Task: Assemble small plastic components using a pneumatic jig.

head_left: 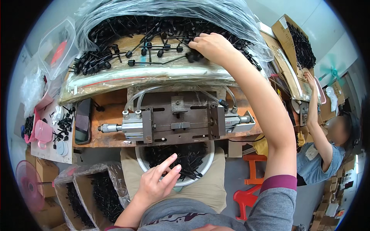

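Observation:
My right hand (214, 48) reaches up to the far side, over a heap of black rods with knob-like ends (154, 50) spread on a plastic-wrapped cardboard surface (150, 75). Its fingers curl down among the pieces; what lies between the fingertips is hidden, and the piece below them is blurred. My left hand (158, 183) hovers above a white basket (211, 154) on my lap, fingers apart and nothing visible in them. More black rods (179, 156) fill the basket. Between my hands and the heap stands a metal fixture (177, 125) with a cylinder at either end and clear air tubes.
A phone (83, 121) lies left of the fixture, near a pink container (43, 133) and loose black pieces. Lined boxes of black rods (104, 196) stand lower left. On the right are red stools (244, 198), a tilted carton (295, 42) and a co-worker (323, 154) reaching toward it.

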Available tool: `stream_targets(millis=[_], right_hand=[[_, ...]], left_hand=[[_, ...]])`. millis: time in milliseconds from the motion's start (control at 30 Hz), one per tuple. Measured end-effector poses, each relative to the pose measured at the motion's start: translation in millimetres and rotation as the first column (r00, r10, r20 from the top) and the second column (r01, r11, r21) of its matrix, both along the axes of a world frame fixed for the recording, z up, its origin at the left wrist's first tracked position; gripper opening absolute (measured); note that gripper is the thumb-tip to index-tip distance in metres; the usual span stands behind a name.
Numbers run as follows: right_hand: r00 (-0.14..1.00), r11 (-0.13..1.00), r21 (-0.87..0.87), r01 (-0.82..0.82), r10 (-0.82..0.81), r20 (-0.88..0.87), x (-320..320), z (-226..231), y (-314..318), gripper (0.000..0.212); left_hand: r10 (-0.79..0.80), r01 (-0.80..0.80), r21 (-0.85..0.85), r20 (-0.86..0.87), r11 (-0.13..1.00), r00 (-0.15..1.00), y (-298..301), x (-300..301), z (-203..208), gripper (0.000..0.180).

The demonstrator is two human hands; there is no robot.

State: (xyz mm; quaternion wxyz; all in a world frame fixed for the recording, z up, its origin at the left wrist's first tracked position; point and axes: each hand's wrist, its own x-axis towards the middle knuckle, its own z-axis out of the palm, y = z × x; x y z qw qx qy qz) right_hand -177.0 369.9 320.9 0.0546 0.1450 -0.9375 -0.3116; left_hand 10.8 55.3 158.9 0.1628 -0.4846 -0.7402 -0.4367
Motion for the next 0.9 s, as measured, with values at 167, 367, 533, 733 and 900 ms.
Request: stream_targets(millis=[167,367,533,733,900], right_hand=[[0.998,0.951,-0.307,0.043,-0.023,0.066,0.7,16.5,-6.5,0.048],[0.983,0.896,-0.416,0.153,-0.097,0.154,-1.2,19.4,-13.9,0.051],[0.986,0.811,-0.575,0.109,-0.015,0.166,-12.5,15.5,-6.1,0.048],[0.997,0.848,-0.526,-0.071,0.055,-0.046,-8.1,19.5,-16.5,0.050],[0.990,0.819,-0.569,-0.075,-0.008,-0.141,-4.7,28.3,-17.9,0.044]], left_hand=[[0.052,-0.053,0.009,0.042,0.999,0.998,-12.7,0.3,-13.9,0.057],[0.034,-0.034,0.013,0.044,0.999,0.998,-10.1,4.2,-14.3,0.056],[0.021,-0.021,0.018,0.036,1.000,0.999,-10.0,5.9,-14.9,0.058],[-0.003,0.003,-0.001,0.056,1.000,0.998,-13.8,6.9,-11.9,0.059],[-0.011,0.012,-0.007,0.047,1.000,0.999,-14.8,8.2,-8.4,0.060]])
